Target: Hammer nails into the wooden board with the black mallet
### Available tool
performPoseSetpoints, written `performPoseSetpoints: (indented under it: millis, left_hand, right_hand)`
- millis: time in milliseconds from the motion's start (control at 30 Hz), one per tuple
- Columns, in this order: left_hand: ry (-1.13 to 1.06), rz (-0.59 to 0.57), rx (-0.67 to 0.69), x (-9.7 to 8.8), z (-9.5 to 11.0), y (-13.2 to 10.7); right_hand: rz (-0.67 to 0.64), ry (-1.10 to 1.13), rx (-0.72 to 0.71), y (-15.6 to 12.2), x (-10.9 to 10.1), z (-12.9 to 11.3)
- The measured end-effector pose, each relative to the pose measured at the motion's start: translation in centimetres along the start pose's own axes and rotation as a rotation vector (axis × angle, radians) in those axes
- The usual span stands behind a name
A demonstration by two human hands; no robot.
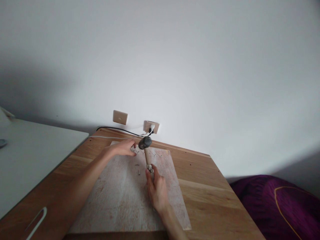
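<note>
My right hand (157, 188) is wrapped around the handle of a hammer (148, 156). Its dark, rounded head is raised over the far part of a pale, worn wooden board (117, 193). My left hand (126, 147) reaches over the board's far left corner, left of the hammer head, with thumb and fingers bent and a gap between them. Small nails (138, 152) stand in the board beside those fingertips. More nails (160, 155) stand right of the hammer handle. Nearer to me, a loose nail (139, 172) and another small metal piece (137, 164) lie on the board.
The board rests on a wooden tabletop (200, 196) against a white wall. Behind it are a socket (155, 127) with plugs, a wall plate (120, 117) and a black cable (117, 128). A white surface (37, 143) adjoins at left; purple fabric (265, 200) lies at right.
</note>
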State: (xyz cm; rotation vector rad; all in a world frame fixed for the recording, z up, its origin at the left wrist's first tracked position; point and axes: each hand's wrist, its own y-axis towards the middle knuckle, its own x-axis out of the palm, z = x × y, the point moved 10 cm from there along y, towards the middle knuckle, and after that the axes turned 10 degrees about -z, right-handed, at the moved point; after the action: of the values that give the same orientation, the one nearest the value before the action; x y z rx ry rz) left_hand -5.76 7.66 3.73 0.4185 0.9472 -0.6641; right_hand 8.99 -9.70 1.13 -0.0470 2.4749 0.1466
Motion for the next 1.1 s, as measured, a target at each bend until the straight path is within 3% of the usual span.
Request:
performPoseSetpoints:
  millis: [133, 333, 533, 633, 733, 833, 933, 1100]
  left_hand:
    - [0.097, -0.121, 0.039, 0.6, 2.8, 0.0]
    - [0.103, -0.366, 0.13, 4.2, 6.2, -0.2]
    - [0.246, -0.394, 0.101, 5.8, 7.1, -0.3]
    - [0.234, -0.351, 0.109, 5.4, 7.0, -0.6]
    - [0.008, -0.294, 0.106, 4.3, 5.1, -1.3]
    - [-0.257, -0.088, 0.029, 1.9, 0.9, -2.3]
    - [-0.359, 0.194, -0.003, -0.2, -2.6, -3.6]
    - [-0.372, 0.297, -0.013, 0.2, -4.0, -4.0]
  right_hand:
    - [0.015, 0.054, 0.046, 0.1, -0.2, 1.1]
    - [0.013, 0.081, 0.054, 0.4, -0.2, 1.5]
    - [0.004, 0.061, 0.05, 0.4, -0.2, 0.9]
    - [0.005, 0.069, 0.052, 0.3, -0.2, 0.9]
    - [-0.001, 0.078, 0.06, 0.3, -0.1, 1.1]
    - [-0.011, 0.069, 0.067, 0.4, 0.0, 1.3]
    - [-0.003, 0.049, 0.052, 0.4, -0.1, 1.2]
    - [0.006, 0.065, 0.034, 0.2, -0.2, 0.8]
